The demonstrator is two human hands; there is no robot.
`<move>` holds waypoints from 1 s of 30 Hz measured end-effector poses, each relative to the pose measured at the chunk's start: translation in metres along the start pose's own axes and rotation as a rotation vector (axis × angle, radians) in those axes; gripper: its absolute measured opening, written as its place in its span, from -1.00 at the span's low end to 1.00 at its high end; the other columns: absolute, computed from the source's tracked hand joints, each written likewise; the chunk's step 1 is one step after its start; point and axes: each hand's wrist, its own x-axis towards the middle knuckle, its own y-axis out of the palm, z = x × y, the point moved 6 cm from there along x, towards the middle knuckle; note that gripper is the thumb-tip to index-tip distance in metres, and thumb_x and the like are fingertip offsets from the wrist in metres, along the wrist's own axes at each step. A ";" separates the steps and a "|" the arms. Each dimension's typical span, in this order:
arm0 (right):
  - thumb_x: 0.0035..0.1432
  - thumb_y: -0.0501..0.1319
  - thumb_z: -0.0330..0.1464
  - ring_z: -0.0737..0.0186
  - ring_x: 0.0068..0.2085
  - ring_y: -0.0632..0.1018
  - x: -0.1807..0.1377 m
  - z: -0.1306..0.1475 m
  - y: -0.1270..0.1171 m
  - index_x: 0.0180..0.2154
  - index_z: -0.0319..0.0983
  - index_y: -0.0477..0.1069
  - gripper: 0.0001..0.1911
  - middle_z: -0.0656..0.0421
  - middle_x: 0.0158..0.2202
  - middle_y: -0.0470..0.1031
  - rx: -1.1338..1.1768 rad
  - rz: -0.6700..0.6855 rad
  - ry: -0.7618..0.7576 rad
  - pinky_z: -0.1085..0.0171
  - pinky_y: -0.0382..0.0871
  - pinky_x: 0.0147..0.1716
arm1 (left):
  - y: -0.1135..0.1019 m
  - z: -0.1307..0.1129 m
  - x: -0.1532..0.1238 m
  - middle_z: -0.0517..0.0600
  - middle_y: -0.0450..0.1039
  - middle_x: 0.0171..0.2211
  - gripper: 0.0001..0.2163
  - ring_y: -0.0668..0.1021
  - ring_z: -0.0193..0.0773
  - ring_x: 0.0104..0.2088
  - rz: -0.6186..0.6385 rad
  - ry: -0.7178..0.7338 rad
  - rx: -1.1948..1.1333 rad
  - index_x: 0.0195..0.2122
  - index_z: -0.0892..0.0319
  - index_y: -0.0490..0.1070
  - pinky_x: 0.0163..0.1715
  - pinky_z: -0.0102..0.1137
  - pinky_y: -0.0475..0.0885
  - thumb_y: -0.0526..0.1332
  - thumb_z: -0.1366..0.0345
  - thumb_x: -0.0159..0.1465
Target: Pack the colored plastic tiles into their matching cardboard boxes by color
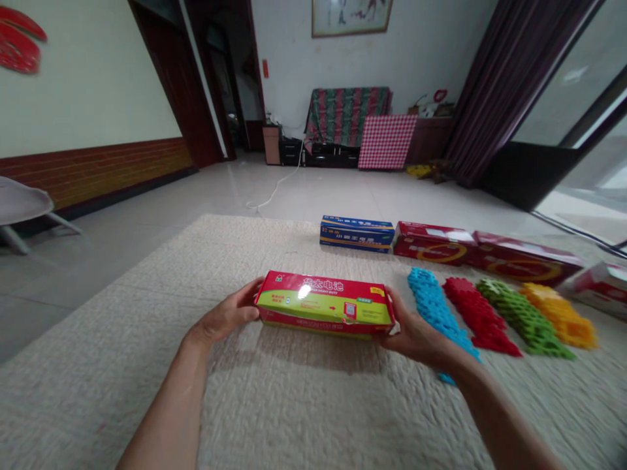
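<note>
A pale rug (294, 418) spreads beneath the grip, two dark red boxes (490, 253) stand beyond it to the right, and the red-and-green box (318, 305) is within the grip itself, clasped at its ends between the left hand (230, 318) and the right hand (414, 334).

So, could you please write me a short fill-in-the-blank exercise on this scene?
1. The held box, between the left hand and the right hand, is coloured mainly yellow-green and ____.
2. The red pieces lie between the light-blue pieces and the ____ pieces.
3. In the row of boxes farther out, the leftmost box is mainly ____.

Missing words: red; green; blue.
</note>
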 end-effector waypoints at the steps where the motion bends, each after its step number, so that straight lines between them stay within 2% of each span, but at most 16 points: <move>1: -0.07 0.33 -0.36 0.02 -0.15 0.64 0.002 0.001 0.003 0.21 -0.27 0.29 -0.25 -0.02 -0.05 0.60 -0.027 0.020 0.010 0.12 0.58 -0.18 | 0.001 0.000 -0.001 0.15 0.43 0.20 -0.27 0.46 0.14 0.17 0.018 -0.010 0.032 0.21 0.09 0.37 0.13 -0.11 0.38 0.47 0.17 -0.04; 3: -0.04 0.26 -0.38 0.02 -0.16 0.64 0.007 0.005 0.011 0.03 -0.26 0.45 -0.49 0.03 -0.12 0.64 -0.057 0.088 0.064 0.13 0.55 -0.15 | 0.002 0.000 0.001 0.15 0.51 0.11 -0.35 0.49 0.13 0.13 0.009 -0.004 0.076 0.14 0.15 0.45 0.17 -0.09 0.34 0.46 0.24 -0.03; 5: -0.04 0.24 -0.38 0.03 -0.19 0.65 0.014 0.011 0.017 -0.07 -0.25 0.49 -0.58 0.05 -0.16 0.66 -0.083 0.078 0.104 0.16 0.53 -0.19 | -0.002 0.001 0.006 0.13 0.56 0.05 -0.43 0.52 0.11 0.11 -0.057 0.030 0.081 0.08 0.16 0.50 0.20 -0.08 0.32 0.44 0.26 -0.01; 11: -0.06 0.24 -0.42 0.08 -0.25 0.65 0.062 0.018 0.047 -0.06 -0.21 0.48 -0.57 0.08 -0.20 0.66 -0.079 -0.106 0.121 0.25 0.49 -0.29 | -0.036 0.006 0.032 0.14 0.61 -0.05 -0.49 0.56 0.06 0.04 -0.378 0.194 -0.004 0.00 0.23 0.51 0.15 -0.10 0.35 0.43 0.19 0.00; 17: -0.09 0.20 -0.46 0.10 -0.29 0.61 0.131 0.011 0.077 -0.07 -0.24 0.49 -0.54 0.10 -0.27 0.63 -0.088 -0.288 0.067 0.22 0.47 -0.27 | -0.079 -0.001 0.071 0.09 0.63 -0.16 -0.44 0.59 0.01 -0.07 -0.546 0.242 0.079 -0.10 0.23 0.50 0.03 -0.15 0.43 0.46 0.13 -0.14; 21: -0.05 0.17 -0.43 0.09 -0.19 0.56 0.167 0.009 0.096 0.01 -0.27 0.45 -0.49 0.06 -0.20 0.57 -0.092 -0.350 0.003 0.17 0.45 -0.15 | -0.106 -0.008 0.094 0.07 0.62 -0.24 -0.48 0.60 -0.01 -0.16 -0.604 0.252 0.128 -0.16 0.22 0.49 -0.04 -0.14 0.46 0.44 0.11 -0.16; 24: -0.03 0.16 -0.42 0.08 -0.14 0.53 0.180 0.009 0.105 0.05 -0.33 0.42 -0.47 0.00 -0.14 0.54 -0.099 -0.359 -0.056 0.16 0.43 -0.11 | -0.120 -0.015 0.105 0.07 0.61 -0.26 -0.48 0.60 -0.03 -0.20 -0.657 0.257 0.181 -0.17 0.23 0.47 -0.08 -0.16 0.47 0.41 0.07 -0.15; 27: 0.00 0.15 -0.45 0.10 -0.08 0.53 0.181 0.008 0.110 0.08 -0.29 0.38 -0.46 -0.01 -0.06 0.53 -0.109 -0.363 -0.106 0.17 0.43 -0.09 | -0.127 -0.020 0.106 0.07 0.59 -0.20 -0.46 0.58 -0.06 -0.15 -0.745 0.252 0.264 -0.13 0.21 0.45 -0.07 -0.22 0.47 0.37 0.03 -0.13; 30: 0.07 0.08 -0.50 0.10 -0.09 0.52 0.176 0.005 0.111 0.02 -0.27 0.41 -0.55 -0.03 -0.06 0.51 -0.150 -0.401 -0.092 0.15 0.43 -0.10 | -0.125 -0.017 0.092 0.14 0.52 -0.05 -0.42 0.53 0.00 -0.01 -0.945 0.206 0.396 -0.01 0.21 0.38 0.03 -0.17 0.41 0.31 0.02 -0.04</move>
